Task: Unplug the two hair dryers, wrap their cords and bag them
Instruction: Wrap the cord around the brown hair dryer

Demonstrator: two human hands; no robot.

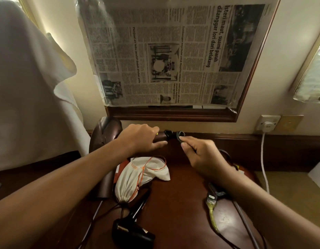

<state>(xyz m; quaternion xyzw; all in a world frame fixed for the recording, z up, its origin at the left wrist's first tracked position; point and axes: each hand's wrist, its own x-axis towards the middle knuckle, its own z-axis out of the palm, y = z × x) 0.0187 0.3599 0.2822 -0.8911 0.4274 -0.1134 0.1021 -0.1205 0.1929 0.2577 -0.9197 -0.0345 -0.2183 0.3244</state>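
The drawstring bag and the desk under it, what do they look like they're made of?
The drawstring bag looks like soft off-white woven cloth, probably cotton: it creases, slumps and gathers at its neck, with a thin orange cord. The desk looks like dark reddish-brown wood with a glossy varnish, since it reflects light, though it could be veneer.
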